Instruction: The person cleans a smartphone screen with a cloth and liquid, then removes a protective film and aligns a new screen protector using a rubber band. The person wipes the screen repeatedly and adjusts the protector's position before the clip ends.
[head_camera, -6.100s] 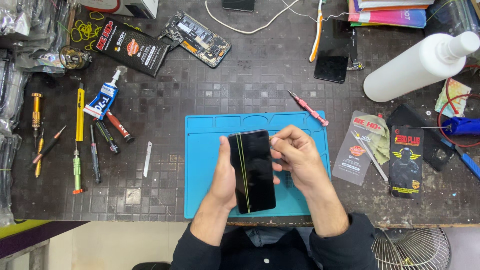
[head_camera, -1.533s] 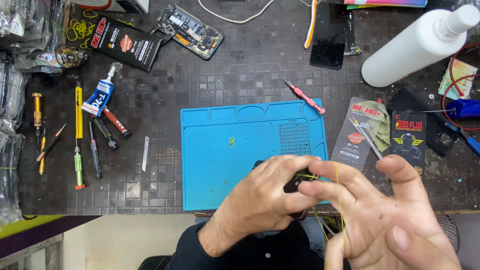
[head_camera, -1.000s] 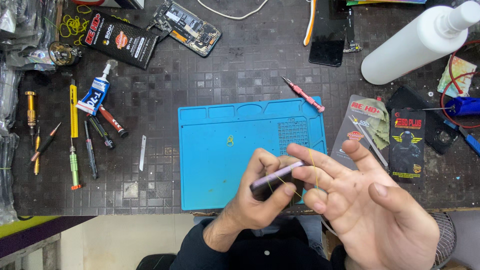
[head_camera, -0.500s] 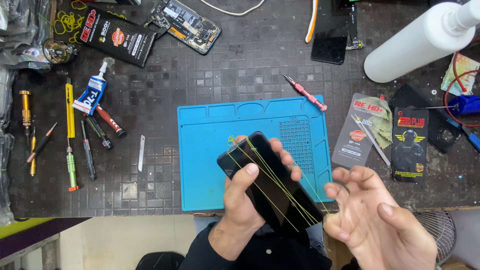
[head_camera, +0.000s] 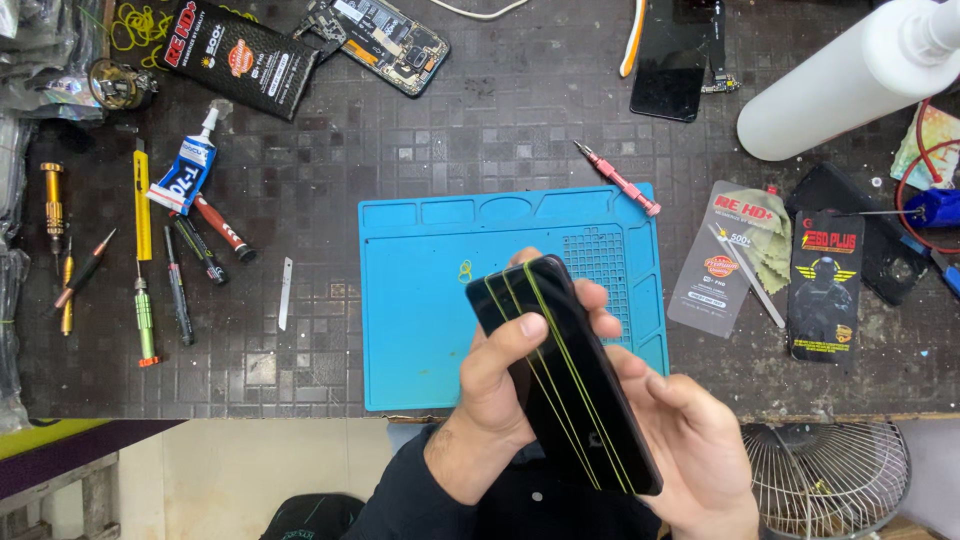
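A black phone (head_camera: 565, 370) wrapped lengthwise with several thin yellow rubber bands is held tilted above the front edge of the blue work mat (head_camera: 420, 300). My left hand (head_camera: 495, 385) grips its left side, thumb lying across the screen. Beneath its lower right end, my right hand (head_camera: 690, 440) cups the phone from below, with fingertips showing along the right edge near the mat's grid.
Left of the mat lie a glue tube (head_camera: 185, 170), screwdrivers (head_camera: 145, 300), tweezers and a small blade (head_camera: 285, 292). A red screwdriver (head_camera: 618, 180), screen-protector packets (head_camera: 825, 285), a white bottle (head_camera: 850, 75), an opened phone (head_camera: 385, 40) and a fan (head_camera: 825, 475) surround it.
Earlier I stretched yellow bands around the phone, turning it edge-on. Now it faces up with bands on, and my right hand has come back under it.
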